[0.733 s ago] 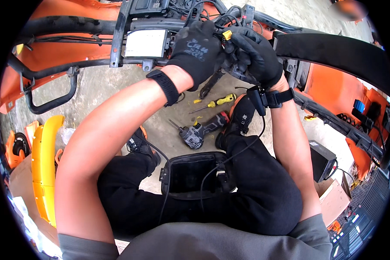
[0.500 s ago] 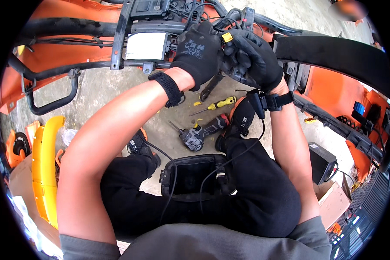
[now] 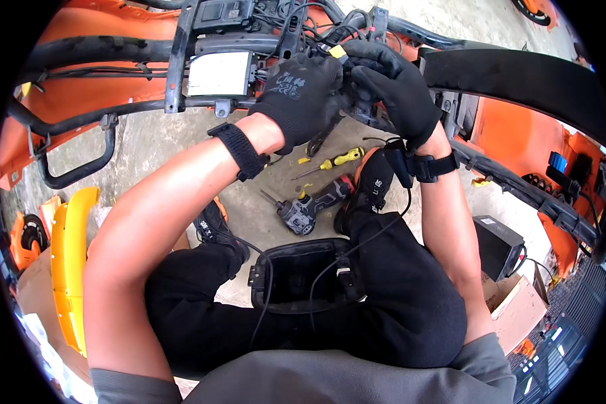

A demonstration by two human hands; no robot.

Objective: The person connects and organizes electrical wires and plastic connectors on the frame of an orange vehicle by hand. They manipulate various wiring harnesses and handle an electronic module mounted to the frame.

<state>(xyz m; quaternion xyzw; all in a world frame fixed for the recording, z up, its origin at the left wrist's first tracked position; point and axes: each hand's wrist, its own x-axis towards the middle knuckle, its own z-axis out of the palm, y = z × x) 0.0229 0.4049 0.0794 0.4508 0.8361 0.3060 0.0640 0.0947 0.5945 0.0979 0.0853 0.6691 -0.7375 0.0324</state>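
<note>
Both my hands wear black gloves and meet at the wiring on a black metal frame (image 3: 131, 49). A small yellow wire connector (image 3: 337, 52) shows between them, at the fingertips of my right hand (image 3: 398, 91). That hand is closed, its thumb and index finger bent toward the connector. My left hand (image 3: 296, 94) is curled closed just beside it, its back turned up, so whatever its fingers grip is hidden. Black cables (image 3: 316, 30) run behind the fingertips. Left of my left hand, a flat box with a white label (image 3: 219, 74) is fixed to the frame.
On the concrete floor lie a yellow-handled screwdriver (image 3: 343, 159) and a cordless power driver (image 3: 310, 207). An open black bin (image 3: 266, 256) stands between my legs. Orange panels (image 3: 518, 145), a yellow curved part (image 3: 74, 262), a black box (image 3: 498, 246) and cardboard (image 3: 518, 310) surround me.
The yellow connector has shifted slightly left. My left hand has moved a little left and down, and the right hand's fingers have bent differently around the connector.
</note>
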